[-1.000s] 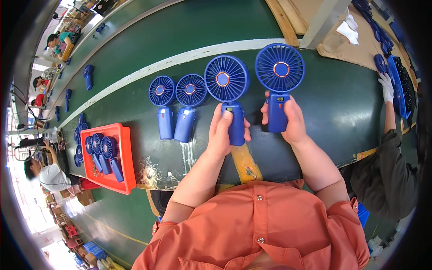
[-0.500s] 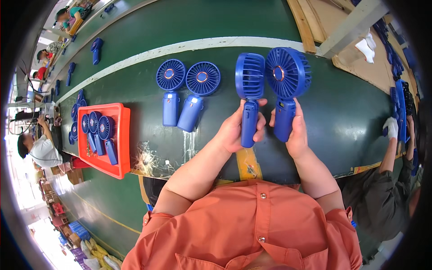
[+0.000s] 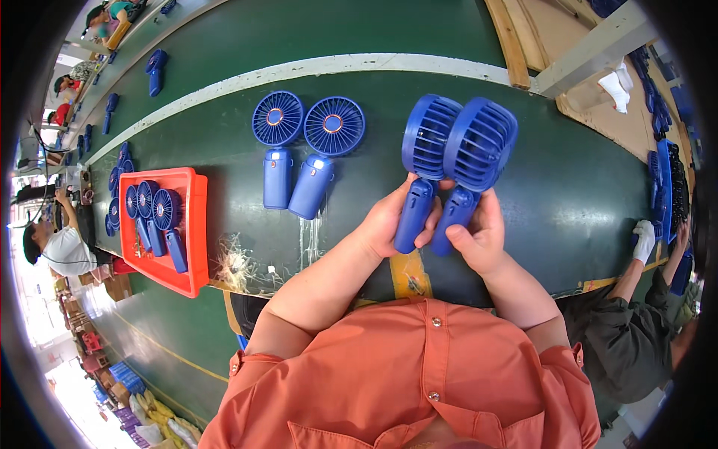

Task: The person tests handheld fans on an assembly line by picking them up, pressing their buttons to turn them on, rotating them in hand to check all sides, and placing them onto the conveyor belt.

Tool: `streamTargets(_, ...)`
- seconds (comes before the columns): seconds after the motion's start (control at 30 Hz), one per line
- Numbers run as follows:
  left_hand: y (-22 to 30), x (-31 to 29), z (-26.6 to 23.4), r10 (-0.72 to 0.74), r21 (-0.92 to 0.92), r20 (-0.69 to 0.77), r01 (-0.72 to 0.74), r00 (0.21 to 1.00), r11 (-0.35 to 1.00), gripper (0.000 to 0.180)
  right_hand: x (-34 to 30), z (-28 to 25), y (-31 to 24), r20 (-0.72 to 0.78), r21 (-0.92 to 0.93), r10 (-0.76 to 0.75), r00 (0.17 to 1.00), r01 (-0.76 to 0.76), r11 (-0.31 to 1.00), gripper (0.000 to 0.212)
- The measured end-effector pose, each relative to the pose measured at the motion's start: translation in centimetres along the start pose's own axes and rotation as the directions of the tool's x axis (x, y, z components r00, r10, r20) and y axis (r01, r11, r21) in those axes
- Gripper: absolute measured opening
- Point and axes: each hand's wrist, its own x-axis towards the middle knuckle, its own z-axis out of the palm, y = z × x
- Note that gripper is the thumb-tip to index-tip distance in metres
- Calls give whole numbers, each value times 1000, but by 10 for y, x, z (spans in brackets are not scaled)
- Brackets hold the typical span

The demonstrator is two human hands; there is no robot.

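My left hand (image 3: 390,218) is closed round the handle of a blue handheld fan (image 3: 431,138), held above the green table. In my right hand (image 3: 482,236) is a second blue handheld fan (image 3: 482,146), gripped by its handle. The two fan heads tilt side by side and overlap, the right one in front, their barred cages towards me. Left of my hands, two more blue handheld fans (image 3: 277,178) (image 3: 312,187) lie on the table, fronts up, with a copper-coloured ring at each centre.
An orange-red tray (image 3: 196,232) with several blue fans stands at the left table edge. More fans lie beyond it along the green table (image 3: 568,187). A white strip (image 3: 314,69) crosses the far side. At the right, a co-worker's white-gloved hand (image 3: 643,238) is near a blue tray.
The fan in my right hand has turned from showing its front to showing its back cage. Both fan heads have come closer together, now overlapping.
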Motion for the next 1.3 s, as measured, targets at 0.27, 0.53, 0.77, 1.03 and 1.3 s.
streamTargets(0.27,1,-1,4,-20,16,20,20,1000,1000,56,-1,-2,0,6,-17,-15,1000,15,1000,62)
streamTargets(0.53,2,-1,6,6,74,-5,-6,1000,997,59,1,-2,0,-16,-5,37,999,-37,999,64)
streamTargets(0.77,-4,1,-5,194,-170,271,-151,943,974,64,-3,-20,14,-201,198,299,933,-260,945,40)
streamTargets(1.03,9,-1,-4,98,-102,-34,-101,995,990,63,11,-25,1,-104,462,401,910,-313,830,40)
streamTargets(1.3,13,3,-2,134,34,-136,-130,982,991,61,18,-27,3,-143,446,426,893,-326,834,45)
